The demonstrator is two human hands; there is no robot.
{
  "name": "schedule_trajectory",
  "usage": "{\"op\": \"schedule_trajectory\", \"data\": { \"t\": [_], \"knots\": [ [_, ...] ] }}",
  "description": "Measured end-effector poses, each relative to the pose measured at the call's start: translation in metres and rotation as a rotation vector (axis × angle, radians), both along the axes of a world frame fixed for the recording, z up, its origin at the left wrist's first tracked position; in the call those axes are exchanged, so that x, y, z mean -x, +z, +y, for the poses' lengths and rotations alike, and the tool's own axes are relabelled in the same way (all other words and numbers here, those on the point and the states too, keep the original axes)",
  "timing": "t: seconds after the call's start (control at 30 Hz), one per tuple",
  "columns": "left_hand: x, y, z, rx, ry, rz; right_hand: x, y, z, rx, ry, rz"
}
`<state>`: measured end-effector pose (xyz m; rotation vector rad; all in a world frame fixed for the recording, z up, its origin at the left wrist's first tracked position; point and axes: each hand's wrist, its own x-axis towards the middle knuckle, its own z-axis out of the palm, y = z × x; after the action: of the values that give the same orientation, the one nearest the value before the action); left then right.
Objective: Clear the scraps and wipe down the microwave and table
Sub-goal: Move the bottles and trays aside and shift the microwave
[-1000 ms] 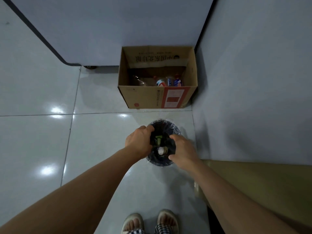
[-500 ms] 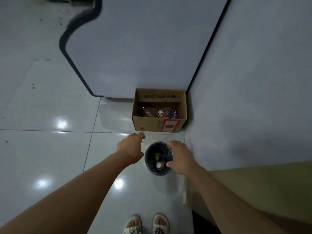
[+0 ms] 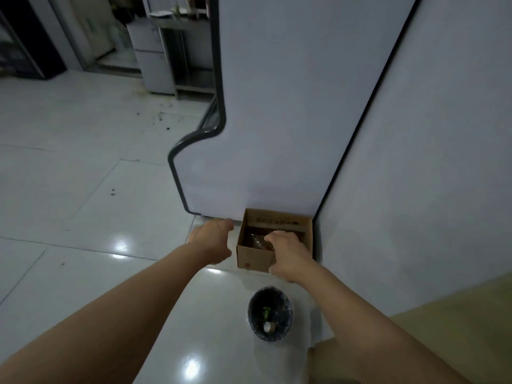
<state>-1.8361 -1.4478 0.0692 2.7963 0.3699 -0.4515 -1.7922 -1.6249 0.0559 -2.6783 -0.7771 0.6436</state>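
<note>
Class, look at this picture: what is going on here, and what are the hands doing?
A person stands over a small lined bin on the tiled floor; scraps lie inside it. Both hands are raised in front and hold nothing: the left hand hangs over the floor, the right hand shows in front of a cardboard box holding bottles.

The room is dim and looks a bit blue-grey. Bright white spots of glare shine on the glossy white tiled floor (image 3: 83,195), so the lights must be up above. The two bare hands look soft and a little blurry, the left hand (image 3: 213,242) most of all. The inside of the brown cardboard box (image 3: 253,259) is dark and hard to see into. The small round black bin (image 3: 270,314) is dark inside too. Straight lines bend near the edges. The far room at the top left is dark and fuzzy.
</note>
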Motion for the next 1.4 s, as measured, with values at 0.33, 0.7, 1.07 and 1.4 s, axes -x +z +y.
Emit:
{"op": "schedule_trajectory", "data": {
  "t": [0.33,0.7,1.07,1.4],
  "knots": [
    [0.029,0.095,0.024,-0.120,0.115,-0.056,-0.002,0.087,0.033,0.017,0.197,-0.115],
    [0.070,0.164,0.084,-0.210,0.223,-0.128,0.008,0.161,0.112,-0.037,0.320,-0.227],
    [0.096,0.203,0.238,-0.198,0.271,-0.161,0.021,0.202,0.260,-0.062,0.349,-0.306],
    [0.111,0.229,0.387,-0.205,0.247,-0.221,0.033,0.227,0.403,-0.119,0.276,-0.308]
  ]
}}
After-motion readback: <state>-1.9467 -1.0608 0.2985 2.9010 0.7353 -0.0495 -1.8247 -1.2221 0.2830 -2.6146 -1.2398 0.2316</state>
